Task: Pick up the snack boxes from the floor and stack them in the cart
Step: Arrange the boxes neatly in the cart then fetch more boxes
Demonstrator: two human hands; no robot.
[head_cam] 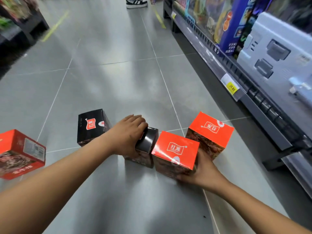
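- The right hand point(200, 168) is holding the near orange box point(175, 151) from its right side, with the fingers curling under its lower edge. I cannot tell whether the box is resting on the grey tiled floor point(118, 73) or is just clear of it.
- The left hand point(128, 132) is gripping the top of a black box point(145, 147), its fingers curling over the far edge. This box is standing just left of the near orange box, touching it or nearly so.
- A second orange box point(211, 132) is standing upright just behind and to the right of the near orange box.
- A second black box point(92, 127) is standing on the floor behind and further left of the near orange box, apart from it.
- A third orange box point(20, 154) is lying on its side well to the left of the near orange box.
- A store shelf point(253, 92) is running along to the right of the near orange box, carrying a yellow price tag point(232, 88).
- A person's shoes point(136, 3) are showing far beyond the near orange box.
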